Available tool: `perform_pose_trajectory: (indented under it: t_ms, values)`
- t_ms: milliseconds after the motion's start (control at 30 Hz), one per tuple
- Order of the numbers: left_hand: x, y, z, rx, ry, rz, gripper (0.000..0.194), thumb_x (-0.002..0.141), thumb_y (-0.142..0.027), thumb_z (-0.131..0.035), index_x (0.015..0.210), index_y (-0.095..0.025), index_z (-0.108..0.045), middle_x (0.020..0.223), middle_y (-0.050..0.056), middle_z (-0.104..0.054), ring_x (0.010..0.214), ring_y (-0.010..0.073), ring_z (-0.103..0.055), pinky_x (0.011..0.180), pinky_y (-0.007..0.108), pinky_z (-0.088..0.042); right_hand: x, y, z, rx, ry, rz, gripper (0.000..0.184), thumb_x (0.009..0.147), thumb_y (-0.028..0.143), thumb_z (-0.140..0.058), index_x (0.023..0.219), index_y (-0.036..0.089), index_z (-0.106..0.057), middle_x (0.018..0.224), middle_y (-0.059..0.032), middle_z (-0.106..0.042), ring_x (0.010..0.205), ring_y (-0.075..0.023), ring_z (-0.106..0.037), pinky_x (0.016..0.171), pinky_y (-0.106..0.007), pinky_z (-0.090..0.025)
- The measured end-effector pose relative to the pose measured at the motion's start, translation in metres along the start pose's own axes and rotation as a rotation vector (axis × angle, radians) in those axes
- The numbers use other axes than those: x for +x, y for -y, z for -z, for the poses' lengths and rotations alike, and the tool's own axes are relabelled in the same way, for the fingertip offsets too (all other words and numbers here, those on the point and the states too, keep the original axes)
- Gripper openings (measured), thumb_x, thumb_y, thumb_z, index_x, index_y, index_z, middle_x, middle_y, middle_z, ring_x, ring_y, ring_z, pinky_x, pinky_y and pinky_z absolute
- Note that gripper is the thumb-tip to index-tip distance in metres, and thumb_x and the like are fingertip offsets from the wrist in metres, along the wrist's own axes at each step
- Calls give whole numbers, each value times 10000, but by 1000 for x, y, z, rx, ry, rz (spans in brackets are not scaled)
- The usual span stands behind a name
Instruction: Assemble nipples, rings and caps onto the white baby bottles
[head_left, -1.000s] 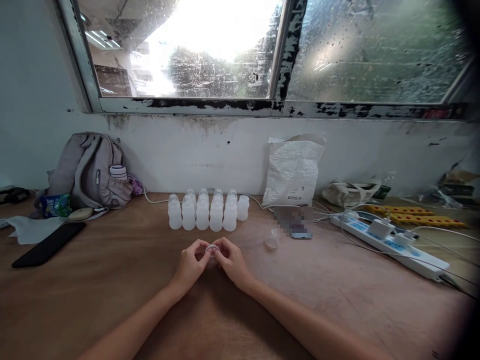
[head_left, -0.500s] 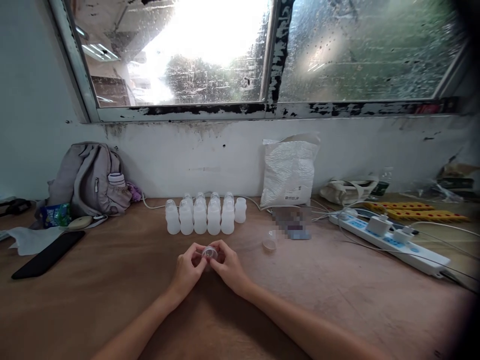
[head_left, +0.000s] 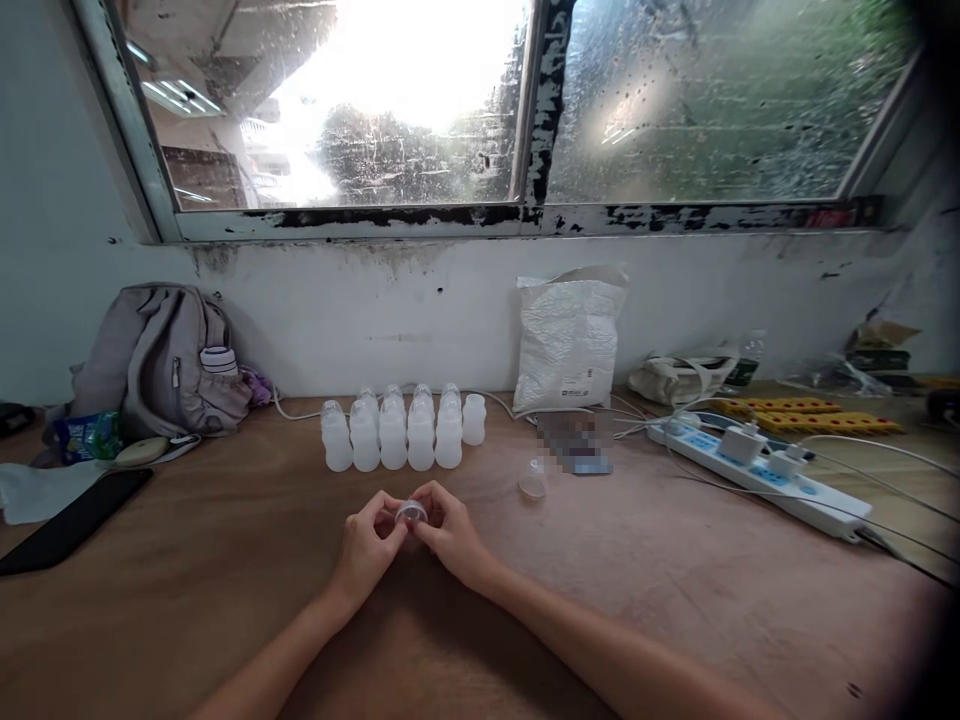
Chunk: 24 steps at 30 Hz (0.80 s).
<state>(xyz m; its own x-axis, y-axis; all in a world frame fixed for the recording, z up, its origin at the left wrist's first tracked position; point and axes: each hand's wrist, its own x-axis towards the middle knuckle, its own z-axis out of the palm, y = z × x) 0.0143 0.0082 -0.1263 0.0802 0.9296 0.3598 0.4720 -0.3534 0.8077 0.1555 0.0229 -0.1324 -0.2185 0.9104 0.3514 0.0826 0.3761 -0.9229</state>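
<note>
The small clear cap (head_left: pixel 411 513) sits pinched between the two hands, just above the desk (head_left: pixel 675 580) near its middle, its round open face tipped up and a little toward the person, so that what axis it has runs roughly upward rather than along the desk. The left hand (head_left: pixel 367 545) closes on it from the left with thumb and forefinger pressed to its rim, and the right hand (head_left: pixel 450 535) does the same from the right; the two grips meet on it, fingertips nearly touching, and neither hand is clearly the nearer one. Whether the cap is a lid, a small cup or a ring I cannot make out, for it is transparent and half covered by the fingers, and its underside is hidden. Just beyond the hands, farther off, stands a cluster of small white bottles (head_left: pixel 394 435) in two rows, close together and upright; some seem to carry clear tops, but this is hard to tell at this size. To the right of the hands, apart from them, a second clear cap (head_left: pixel 532 485) lies on the desk. Behind that is a blurred-out flat thing, then a white crinkled bag (head_left: pixel 566 335) leaning on the wall. Far right runs a white power strip (head_left: pixel 757 470) with plugs and cables. At the far left rests a grey backpack (head_left: pixel 161 360), with a dark phone (head_left: pixel 71 520) lying flat nearer, cut off by the picture's edge.
</note>
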Motion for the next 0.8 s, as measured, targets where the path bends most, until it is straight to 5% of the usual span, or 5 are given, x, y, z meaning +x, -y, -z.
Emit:
perform_pose_trajectory:
  t_ms: [233, 433, 633, 800]
  values:
    - [4, 1, 3, 22, -51, -7, 69, 730, -258, -499, 731, -192, -519, 567, -40, -578, 526, 119, -540, 514, 195, -390, 1, 4, 3, 221, 146, -131, 195, 748, 291, -497, 897, 172, -535, 634, 43, -504, 378, -55, -443, 316, -159, -310]
    - [10, 7, 6, -10, -16, 85, 56, 653, -210, -513, 694, -190, -482, 509, -70, -506, 446, 98, -471, 439, 178, -354, -2, 10, 3, 278, 240, -104, 253, 718, 209, -498, 942, 175, -609, 703, 16, -549, 475, -70, -508, 394, -172, -373]
    - [12, 10, 6, -47, 19, 154, 67, 665, -233, -470, 717, -196, -450, 499, -81, -482, 346, 72, -387, 348, 167, -301, -1, 6, 4, 283, 260, -116, 390, 639, 114, -474, 984, 188, -639, 713, 15, -571, 489, -76, -511, 404, -179, -374]
    - [15, 12, 5, -97, 14, 119, 113, 691, -290, -488, 716, -191, -438, 524, -81, -455, 359, 54, -358, 337, 151, -280, 3, 1, 5, 417, 211, -258, 422, 677, 178, -515, 1098, 193, -548, 716, 11, -600, 437, -82, -533, 391, -198, -402]
